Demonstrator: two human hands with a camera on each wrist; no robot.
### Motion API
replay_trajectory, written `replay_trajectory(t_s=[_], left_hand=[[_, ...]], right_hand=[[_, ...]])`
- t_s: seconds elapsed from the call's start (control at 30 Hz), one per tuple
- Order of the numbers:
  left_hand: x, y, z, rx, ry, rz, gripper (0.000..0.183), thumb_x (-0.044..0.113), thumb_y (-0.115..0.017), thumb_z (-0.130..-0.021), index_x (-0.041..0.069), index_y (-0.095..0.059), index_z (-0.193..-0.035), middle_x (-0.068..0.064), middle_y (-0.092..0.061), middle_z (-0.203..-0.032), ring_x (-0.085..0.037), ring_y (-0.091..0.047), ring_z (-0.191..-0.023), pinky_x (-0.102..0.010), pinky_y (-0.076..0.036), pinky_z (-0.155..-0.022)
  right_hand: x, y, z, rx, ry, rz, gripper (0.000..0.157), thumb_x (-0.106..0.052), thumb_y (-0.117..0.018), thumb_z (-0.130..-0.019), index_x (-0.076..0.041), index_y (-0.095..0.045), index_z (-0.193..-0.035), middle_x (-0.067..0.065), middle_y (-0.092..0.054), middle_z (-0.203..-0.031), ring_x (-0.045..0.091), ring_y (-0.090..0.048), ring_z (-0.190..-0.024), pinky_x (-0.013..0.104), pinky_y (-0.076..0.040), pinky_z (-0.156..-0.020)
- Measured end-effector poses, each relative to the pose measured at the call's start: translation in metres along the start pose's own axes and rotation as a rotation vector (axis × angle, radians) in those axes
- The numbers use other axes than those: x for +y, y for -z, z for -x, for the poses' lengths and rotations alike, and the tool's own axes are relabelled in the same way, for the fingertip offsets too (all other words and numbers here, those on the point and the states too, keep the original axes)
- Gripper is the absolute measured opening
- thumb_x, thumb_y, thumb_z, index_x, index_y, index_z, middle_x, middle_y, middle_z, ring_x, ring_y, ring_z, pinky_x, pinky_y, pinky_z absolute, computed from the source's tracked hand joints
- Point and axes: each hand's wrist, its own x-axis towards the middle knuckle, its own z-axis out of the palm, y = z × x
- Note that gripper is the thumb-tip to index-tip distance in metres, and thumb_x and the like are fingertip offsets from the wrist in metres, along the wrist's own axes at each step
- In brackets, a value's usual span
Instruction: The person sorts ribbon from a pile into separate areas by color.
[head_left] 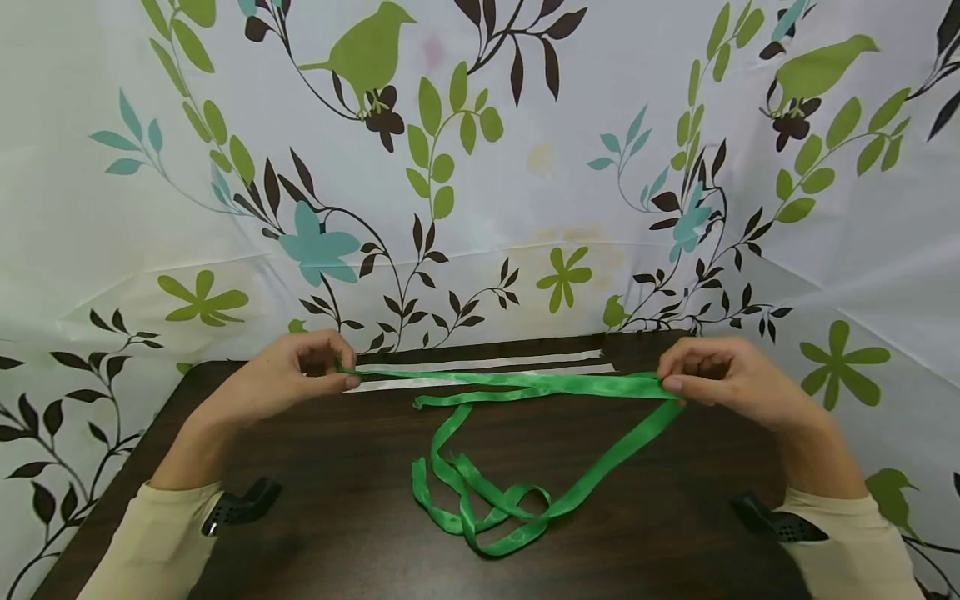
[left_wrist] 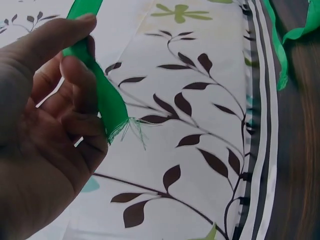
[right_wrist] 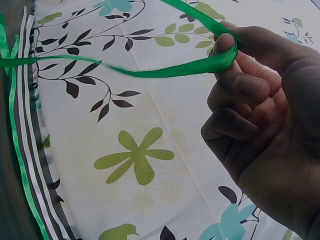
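A green satin ribbon [head_left: 592, 384] stretches between both hands above the dark table. My left hand [head_left: 303, 367] pinches it near one end between thumb and forefinger; in the left wrist view the ribbon [left_wrist: 111, 100] hangs past the fingers with a frayed tip. On the right, my right hand [head_left: 723, 373] pinches the same ribbon, which bends over the forefinger in the right wrist view [right_wrist: 175, 69] and trails back down to the table. A loose tangle of green ribbon [head_left: 517, 512] lies between the hands, with a separate-looking green strand [head_left: 480, 399] just behind it.
Two white strips [head_left: 487, 363] lie parallel along the back of the brown wooden table [head_left: 345, 500]. Behind the table hangs a white cloth [head_left: 495, 183] printed with leaves, birds and flowers. Black wrist devices [head_left: 243, 502] sit at both sleeves.
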Motion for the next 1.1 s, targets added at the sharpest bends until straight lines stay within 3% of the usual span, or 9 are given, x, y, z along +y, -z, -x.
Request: replay_trajectory(t_s=[0.37,0.73,1.0,1.1], left_hand=[[-0.009,0.015,0.019,0.186,0.069,-0.122,0.017,0.025,-0.071,-0.083,0.015,-0.060,-0.092,-0.013,-0.053,-0.067,-0.022,-0.047,-0.057,-0.035,-0.039,-0.049],[-0.031,0.016,0.029,0.243,0.111,-0.088,0.019,0.024,-0.071,-0.083,0.011,-0.061,-0.094,-0.016,-0.050,-0.069,-0.026,-0.045,-0.061,-0.034,-0.039,-0.052],[-0.066,0.022,0.037,0.309,0.221,-0.171,0.029,0.036,-0.068,-0.083,0.017,-0.060,-0.103,-0.012,-0.057,-0.075,-0.023,-0.047,-0.069,-0.035,-0.037,-0.058],[-0.078,0.027,0.042,0.347,0.228,-0.165,0.032,0.038,-0.068,-0.083,0.017,-0.060,-0.105,-0.012,-0.058,-0.081,-0.023,-0.048,-0.074,-0.033,-0.037,-0.059]], right_hand=[[0.000,0.009,0.019,0.044,0.054,0.007,0.029,0.021,-0.058,-0.079,0.003,-0.061,-0.101,0.011,-0.061,-0.075,0.019,-0.051,-0.059,0.033,-0.040,-0.047],[0.002,0.015,0.035,0.010,0.095,-0.113,0.031,0.025,-0.053,-0.078,0.008,-0.058,-0.104,0.015,-0.059,-0.077,0.021,-0.053,-0.061,0.034,-0.040,-0.049],[0.011,0.019,0.044,-0.033,0.060,-0.079,0.030,0.022,-0.055,-0.079,0.008,-0.058,-0.106,0.017,-0.058,-0.076,0.021,-0.053,-0.062,0.035,-0.039,-0.049],[0.017,0.021,0.048,-0.046,0.022,-0.035,0.030,0.018,-0.057,-0.081,0.005,-0.059,-0.107,0.019,-0.058,-0.077,0.022,-0.055,-0.064,0.036,-0.042,-0.052]])
